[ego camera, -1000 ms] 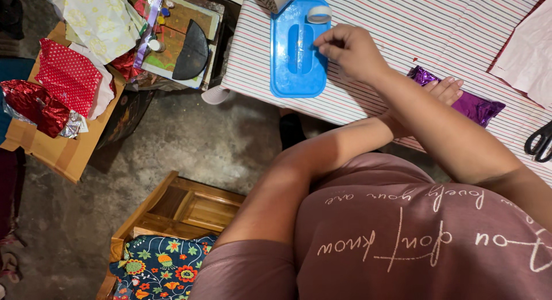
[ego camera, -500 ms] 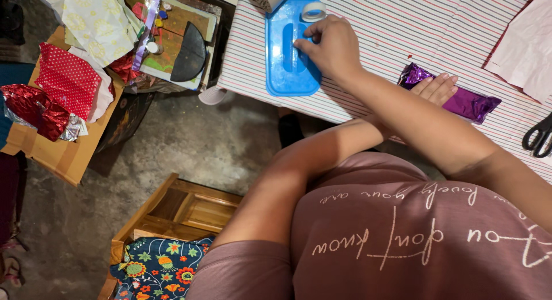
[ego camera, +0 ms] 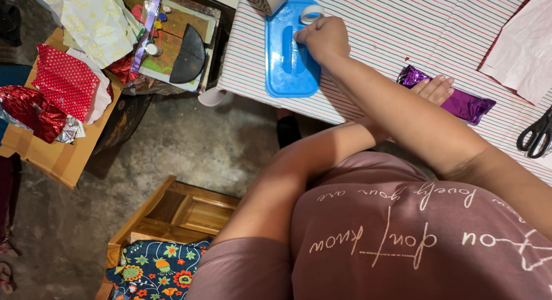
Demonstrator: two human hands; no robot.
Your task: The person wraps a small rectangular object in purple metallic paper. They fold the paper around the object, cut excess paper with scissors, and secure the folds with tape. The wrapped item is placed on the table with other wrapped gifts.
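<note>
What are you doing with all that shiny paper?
A person sits at a table covered in striped wrapping paper. Their right hand rests on a blue plastic lid, next to a roll of tape. Their left hand lies flat on a purple foil packet. Black scissors lie nearby.

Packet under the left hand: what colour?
Shiny purple foil packet, left hand resting on it; head view.

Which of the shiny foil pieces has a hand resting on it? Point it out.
The purple foil packet on the striped paper, under the left hand. The red foil lies crumpled on the cardboard box, with no hand near it.
</note>
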